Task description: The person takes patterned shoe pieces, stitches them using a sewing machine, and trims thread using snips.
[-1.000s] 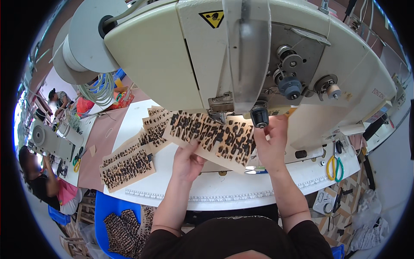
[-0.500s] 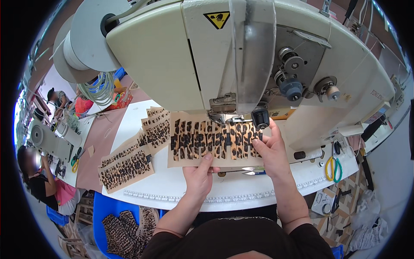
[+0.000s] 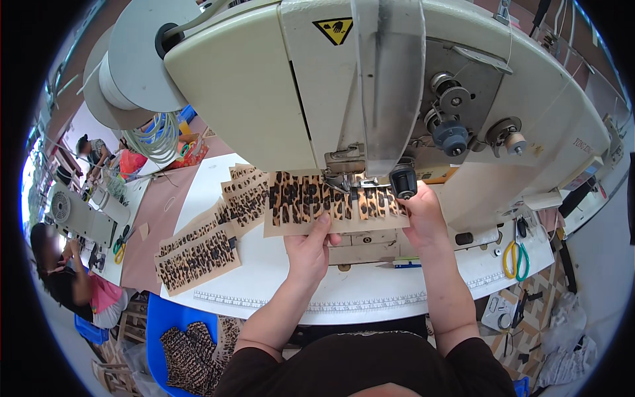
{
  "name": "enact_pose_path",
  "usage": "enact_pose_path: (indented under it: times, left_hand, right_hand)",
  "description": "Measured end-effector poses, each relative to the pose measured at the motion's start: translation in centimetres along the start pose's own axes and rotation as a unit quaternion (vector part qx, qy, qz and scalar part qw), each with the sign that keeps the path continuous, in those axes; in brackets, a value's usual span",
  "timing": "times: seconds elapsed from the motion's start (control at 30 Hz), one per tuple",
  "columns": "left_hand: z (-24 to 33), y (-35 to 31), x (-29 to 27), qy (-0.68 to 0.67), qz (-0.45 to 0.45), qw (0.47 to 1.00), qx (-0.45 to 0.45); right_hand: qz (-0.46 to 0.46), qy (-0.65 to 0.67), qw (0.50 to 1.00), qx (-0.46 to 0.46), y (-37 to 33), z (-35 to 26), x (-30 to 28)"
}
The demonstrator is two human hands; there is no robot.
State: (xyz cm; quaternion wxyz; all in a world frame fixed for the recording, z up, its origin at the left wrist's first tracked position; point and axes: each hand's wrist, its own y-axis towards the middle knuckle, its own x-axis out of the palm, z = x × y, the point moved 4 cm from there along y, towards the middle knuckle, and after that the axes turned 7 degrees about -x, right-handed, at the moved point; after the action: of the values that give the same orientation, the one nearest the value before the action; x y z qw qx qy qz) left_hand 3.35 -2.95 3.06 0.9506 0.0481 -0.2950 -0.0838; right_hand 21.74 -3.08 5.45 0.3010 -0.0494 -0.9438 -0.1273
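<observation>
A beige paper sheet with a row of leopard-print fabric strips [image 3: 301,200] lies under the needle area of a large cream sewing machine [image 3: 231,79]. My left hand [image 3: 308,251] pinches its near edge, the thumb on top and fingers underneath. At the sheet's right end my right hand [image 3: 426,215] grips the corner, close beside a black round machine part [image 3: 404,180]. The metal presser foot [image 3: 357,182] stands over the strips' far part, which it partly hides. To the left, several similar strip sheets [image 3: 198,261] overlap on the white table [image 3: 264,281].
A ruler tape [image 3: 311,306] runs along the table's near edge. Tweezers [image 3: 400,264] lie near my right wrist, and scissors [image 3: 516,255] farther right. A blue bin [image 3: 155,331] with leopard-print pieces stands below left. A co-worker [image 3: 69,278] sits at far left.
Both hands have moved the sheet away from me, farther under the machine. My right hand has shifted from on top of the strips to the sheet's right end.
</observation>
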Motion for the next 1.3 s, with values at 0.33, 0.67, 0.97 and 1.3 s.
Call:
enact_pose_path:
  times: [0.33, 0.67, 0.97, 1.3]
  left_hand:
    - [0.7, 2.8, 0.7, 0.013, -0.008, 1.0, 0.011]
    - [0.7, 5.3, 0.4, 0.024, -0.059, 0.997, 0.034]
    - [-2.4, -0.9, -0.7, -0.071, -0.109, 0.988, -0.084]
    - [-2.0, -3.5, 0.5, 0.044, -0.081, 0.984, -0.151]
  right_hand:
    - [-0.055, 0.094, 0.993, -0.037, 3.3, 0.9, -1.7]
    - [0.004, 0.167, 0.985, -0.039, 4.4, 0.1, -1.0]
    - [-0.242, -0.287, 0.919, -0.12, -7.4, 0.6, -0.9]
    - [0.025, -0.038, 0.992, -0.115, -2.0, -4.4, -4.9]
